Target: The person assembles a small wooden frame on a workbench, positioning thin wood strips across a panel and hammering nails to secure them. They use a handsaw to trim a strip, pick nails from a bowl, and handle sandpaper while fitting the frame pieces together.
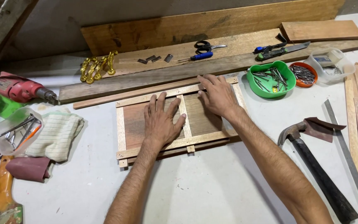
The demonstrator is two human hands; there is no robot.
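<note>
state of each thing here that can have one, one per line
left hand: flat, palm down on wooden frame panel
right hand: flat, palm down on the panel
wooden frame panel: lying flat
scissors: closed
green bowl: holds nails
hammer: lying down, untouched
drill: lying on its side

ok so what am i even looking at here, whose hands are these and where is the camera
The single picture comes from a camera worn on a person's head, looking down at their own bare hands. The left hand and right hand lie flat, palms down, on a small wooden frame panel on a pale work surface. Neither hand grips anything. Around it lie a hammer, a metal ruler, a green bowl of nails, scissors, a red drill, gold handles, a folded cloth and long wooden planks.
</note>
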